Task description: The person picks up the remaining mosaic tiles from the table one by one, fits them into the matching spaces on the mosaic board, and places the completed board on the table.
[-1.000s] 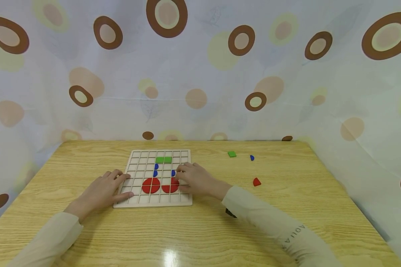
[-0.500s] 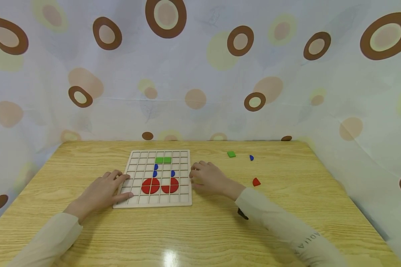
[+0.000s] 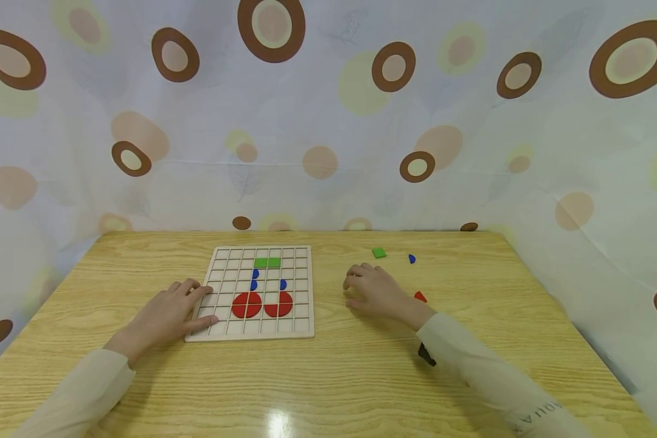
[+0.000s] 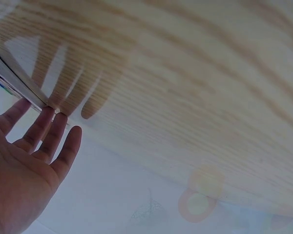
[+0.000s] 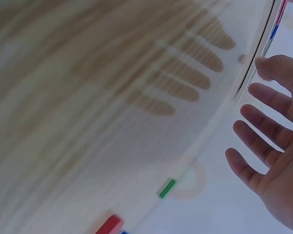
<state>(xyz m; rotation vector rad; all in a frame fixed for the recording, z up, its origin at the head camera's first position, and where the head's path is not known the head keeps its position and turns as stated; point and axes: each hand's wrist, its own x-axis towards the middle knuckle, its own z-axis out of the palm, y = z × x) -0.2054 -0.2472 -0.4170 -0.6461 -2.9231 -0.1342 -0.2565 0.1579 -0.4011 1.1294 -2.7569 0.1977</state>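
A pale wooden grid board lies on the table. My left hand rests on its left edge, fingers extended and thumb on the surface. On the board sit green squares side by side, blue half-circles, a full red circle of quarter pieces, and a red three-quarter circle. My right hand is above the table to the right of the board, fingers loosely bent, holding nothing. The right wrist view shows its palm and spread fingers.
Beyond the right hand lie a loose green square and a blue half-circle piece. A red quarter-circle piece is partly hidden by the hand. A patterned curtain stands behind the wooden table.
My right hand has left the red pieces on the board and moved right, away from the board and towards the loose pieces. The left hand and the board have stayed in place.
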